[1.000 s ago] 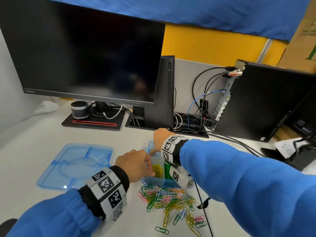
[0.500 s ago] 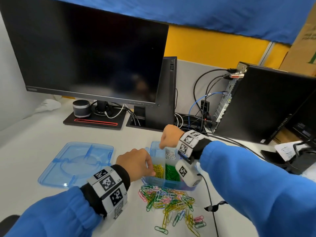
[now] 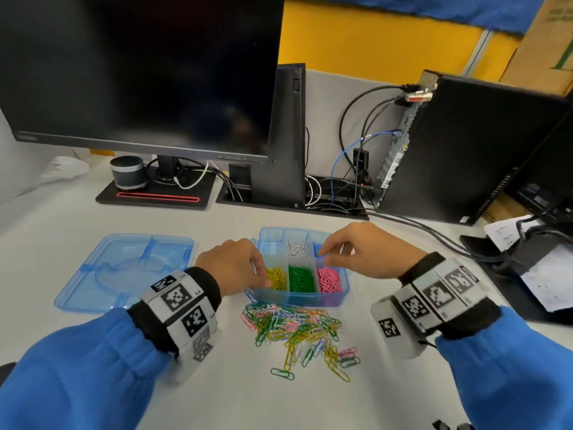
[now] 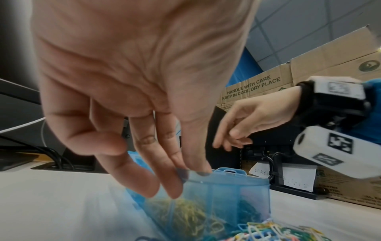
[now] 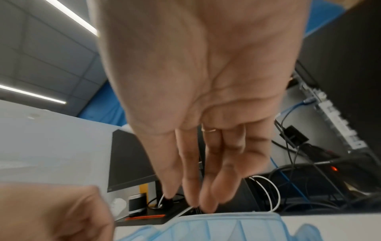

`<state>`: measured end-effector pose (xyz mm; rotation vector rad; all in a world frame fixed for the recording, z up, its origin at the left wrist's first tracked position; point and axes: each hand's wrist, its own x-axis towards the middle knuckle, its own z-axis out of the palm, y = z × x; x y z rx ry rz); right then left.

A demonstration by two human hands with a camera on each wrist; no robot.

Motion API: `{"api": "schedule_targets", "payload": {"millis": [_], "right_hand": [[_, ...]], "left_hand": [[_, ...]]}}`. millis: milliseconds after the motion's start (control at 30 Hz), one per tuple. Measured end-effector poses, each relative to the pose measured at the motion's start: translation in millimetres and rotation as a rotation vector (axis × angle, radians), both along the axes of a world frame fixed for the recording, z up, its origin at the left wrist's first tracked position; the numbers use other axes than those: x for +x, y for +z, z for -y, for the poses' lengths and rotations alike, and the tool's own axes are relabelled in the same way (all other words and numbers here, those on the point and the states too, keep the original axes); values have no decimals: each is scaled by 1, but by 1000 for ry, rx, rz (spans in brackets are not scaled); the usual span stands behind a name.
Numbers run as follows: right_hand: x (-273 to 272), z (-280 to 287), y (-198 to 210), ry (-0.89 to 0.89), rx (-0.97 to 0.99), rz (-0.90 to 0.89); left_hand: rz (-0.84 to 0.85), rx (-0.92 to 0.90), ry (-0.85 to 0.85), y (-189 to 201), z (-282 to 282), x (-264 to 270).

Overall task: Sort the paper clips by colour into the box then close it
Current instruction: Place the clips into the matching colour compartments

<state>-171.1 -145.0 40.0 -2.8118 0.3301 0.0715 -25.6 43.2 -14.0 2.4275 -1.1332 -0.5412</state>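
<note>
Box sits on the tabletop, compartments showing yellow, green, pink, white and blue clips. The loose clip pile lies just in front of it, still large, so sorting is far from done. Your right hand has drawn back from the far compartments to above the blue one — fingers straight, nothing seen in its grip. Your left hand stays at the box's left wall, fingers curled on the rim. The lid lies off to the left.
</note>
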Motion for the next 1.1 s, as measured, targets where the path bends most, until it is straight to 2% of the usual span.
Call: {"api": "schedule_targets", "payload": {"millis": [333, 700, 900, 1100], "right_hand": [[-48, -26, -31, 0, 118, -154], [-28, -57, -63, 91, -156, -156], [-23, -62, -66, 125, -204, -87], [-27, -48, -60, 96, -14, -43]], "left_hand": [[-3, -7, -21, -1, 2, 0], [54, 74, -46, 6, 2, -3], [70, 99, -49, 10, 0, -8], [206, 88, -23, 17, -2, -18]]}}
